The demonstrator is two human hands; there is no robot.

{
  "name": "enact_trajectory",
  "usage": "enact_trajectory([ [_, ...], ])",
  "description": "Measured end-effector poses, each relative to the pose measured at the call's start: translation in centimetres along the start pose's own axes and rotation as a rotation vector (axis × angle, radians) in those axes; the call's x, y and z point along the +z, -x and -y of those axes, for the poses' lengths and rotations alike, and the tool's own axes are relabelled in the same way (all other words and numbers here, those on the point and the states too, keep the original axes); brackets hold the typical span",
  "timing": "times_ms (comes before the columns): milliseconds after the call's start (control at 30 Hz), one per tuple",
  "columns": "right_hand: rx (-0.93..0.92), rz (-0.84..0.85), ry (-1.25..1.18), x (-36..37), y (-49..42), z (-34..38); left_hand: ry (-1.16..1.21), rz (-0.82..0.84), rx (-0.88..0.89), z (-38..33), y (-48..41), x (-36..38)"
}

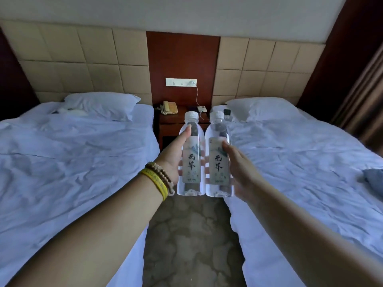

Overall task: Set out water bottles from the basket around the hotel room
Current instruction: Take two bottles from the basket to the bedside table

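Two clear plastic, white-capped water bottles are held upright side by side in the air, in front of the dark wooden bedside bench (178, 120). Left hand (173, 157) is wrapped round the left bottle (191, 156); right hand (241, 169) is wrapped round the right bottle (217, 160).

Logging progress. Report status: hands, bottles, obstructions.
Left hand grips left bottle, right hand grips right bottle. Both upright, side by side, not yet set down. Nightstand ahead, phone on it.

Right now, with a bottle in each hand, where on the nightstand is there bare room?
On the nightstand, the front strip before the telephone is bare. Its back is crowded: telephone left, white box right. The bottles hide the right front.
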State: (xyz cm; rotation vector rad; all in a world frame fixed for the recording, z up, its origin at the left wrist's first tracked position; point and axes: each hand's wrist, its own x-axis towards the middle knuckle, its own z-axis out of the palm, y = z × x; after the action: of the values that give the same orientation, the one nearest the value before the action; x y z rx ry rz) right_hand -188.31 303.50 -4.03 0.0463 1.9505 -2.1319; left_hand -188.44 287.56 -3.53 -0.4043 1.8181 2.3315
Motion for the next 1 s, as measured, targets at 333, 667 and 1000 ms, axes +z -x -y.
enact_trajectory([
  [333, 0.018, 0.063, 0.05, 0.8, -18.8, 1.8, 0.041, -0.109, -0.046, -3.6, -17.3, -1.8],
  [667, 0.02, 0.057, -0.004, 6.8, -41.6, 6.3, 0.047, -0.07, 0.012, -13.5, -38.8, -8.6],
  [1000, -0.03, 0.091, -0.024, 8.4, -60.4, 10.2, 0.093, -0.023, 0.035, -20.9, -55.4, -10.4],
])
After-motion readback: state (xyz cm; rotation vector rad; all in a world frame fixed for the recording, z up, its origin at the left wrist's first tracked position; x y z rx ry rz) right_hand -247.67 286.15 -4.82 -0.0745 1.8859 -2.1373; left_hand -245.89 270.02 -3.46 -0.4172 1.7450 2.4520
